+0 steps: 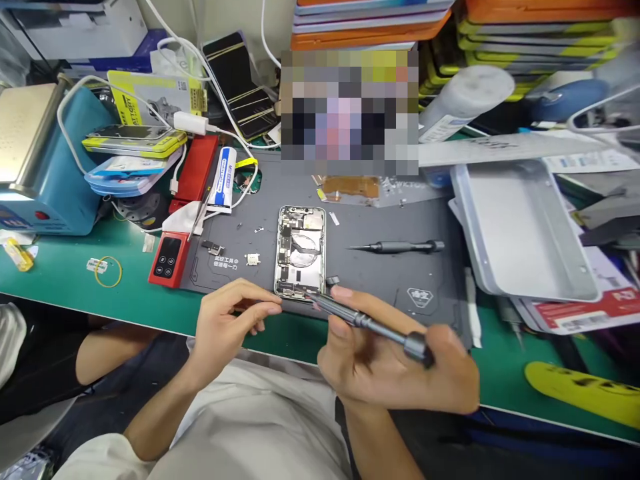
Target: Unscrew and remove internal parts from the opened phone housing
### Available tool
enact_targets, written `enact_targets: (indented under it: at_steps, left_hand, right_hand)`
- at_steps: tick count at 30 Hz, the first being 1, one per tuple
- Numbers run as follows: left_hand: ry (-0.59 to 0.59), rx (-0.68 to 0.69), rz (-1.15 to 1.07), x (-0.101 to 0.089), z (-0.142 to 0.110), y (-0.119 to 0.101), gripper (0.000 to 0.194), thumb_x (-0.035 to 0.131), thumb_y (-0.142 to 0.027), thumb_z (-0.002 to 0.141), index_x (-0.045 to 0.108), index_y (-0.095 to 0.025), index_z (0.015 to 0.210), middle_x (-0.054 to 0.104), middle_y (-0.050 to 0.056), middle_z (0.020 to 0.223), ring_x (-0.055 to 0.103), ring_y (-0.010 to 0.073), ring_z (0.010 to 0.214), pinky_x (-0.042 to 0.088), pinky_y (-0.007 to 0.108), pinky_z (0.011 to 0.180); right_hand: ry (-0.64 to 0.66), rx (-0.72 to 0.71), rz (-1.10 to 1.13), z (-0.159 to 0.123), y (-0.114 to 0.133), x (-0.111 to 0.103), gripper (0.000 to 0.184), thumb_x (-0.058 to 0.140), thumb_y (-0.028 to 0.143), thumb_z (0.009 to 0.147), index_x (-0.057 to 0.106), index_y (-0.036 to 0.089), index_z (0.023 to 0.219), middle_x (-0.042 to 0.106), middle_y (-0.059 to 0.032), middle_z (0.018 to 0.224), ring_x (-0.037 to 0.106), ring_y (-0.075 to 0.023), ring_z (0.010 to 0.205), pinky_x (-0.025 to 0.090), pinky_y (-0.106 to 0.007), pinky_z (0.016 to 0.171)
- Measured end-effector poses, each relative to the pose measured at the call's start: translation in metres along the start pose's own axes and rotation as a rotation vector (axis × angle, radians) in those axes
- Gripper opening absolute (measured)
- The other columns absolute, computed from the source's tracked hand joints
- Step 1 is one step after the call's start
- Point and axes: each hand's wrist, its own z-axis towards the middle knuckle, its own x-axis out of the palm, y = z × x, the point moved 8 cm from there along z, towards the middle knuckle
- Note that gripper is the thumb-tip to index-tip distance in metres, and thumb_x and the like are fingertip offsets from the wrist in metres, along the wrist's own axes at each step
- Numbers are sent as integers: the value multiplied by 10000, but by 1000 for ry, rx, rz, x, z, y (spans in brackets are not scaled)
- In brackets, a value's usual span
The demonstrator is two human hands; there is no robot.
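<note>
An opened phone (300,250) with its boards and parts exposed lies on a dark grey work mat (380,280). My right hand (395,363) is closed around a dark precision screwdriver (370,325), whose tip rests at the phone's lower right corner. My left hand (233,320) sits at the phone's lower left edge, fingers pinched together against it; whether they hold anything is too small to see. A tiny loose part (253,259) lies on the mat left of the phone.
A second screwdriver (400,247) lies on the mat to the right. A grey metal tray (520,227) stands right. A red device (169,259), a white tube (223,179) and a blue machine (45,160) crowd the left. Stacked boxes fill the back.
</note>
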Motion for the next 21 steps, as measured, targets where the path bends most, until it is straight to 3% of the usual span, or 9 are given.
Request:
enact_targets:
  at_steps: [3, 8, 15, 21]
  left_hand:
    - [0, 8, -4, -1, -1, 1, 78, 804, -206, 963, 871, -246, 957, 805, -1, 882, 707, 67, 609, 615, 142, 582]
    - [30, 59, -20, -2, -1, -2, 163, 782, -142, 968, 879, -262, 1019, 818, -3, 893, 728, 67, 633, 641, 137, 609]
    - [76, 97, -49, 0, 0, -3, 236, 764, -103, 973, 871, -282, 1083, 829, -6, 943, 736, 59, 652, 653, 132, 622]
    - [113, 100, -31, -1, -1, -3, 247, 759, -98, 975, 865, -275, 1111, 832, 8, 978, 735, 66, 667, 662, 149, 636]
  right_hand:
    - [-41, -56, 26, 5, 4, -1, 825, 754, 59, 909, 396, 140, 1649, 806, -91, 1003, 764, -159, 721, 674, -275, 655]
    - [-1, -21, 58, 4, 1, 3, 777, 744, 139, 945, 419, 192, 1649, 807, -61, 935, 753, -160, 664, 680, -270, 600]
    - [31, 96, 124, -7, -9, 2, 772, 719, 160, 948, 410, 229, 1653, 797, -56, 1064, 724, -152, 648, 712, -312, 606]
    - [51, 115, 139, -7, -10, 6, 752, 667, 156, 967, 393, 253, 1660, 788, -50, 1076, 733, -154, 668, 723, -331, 639]
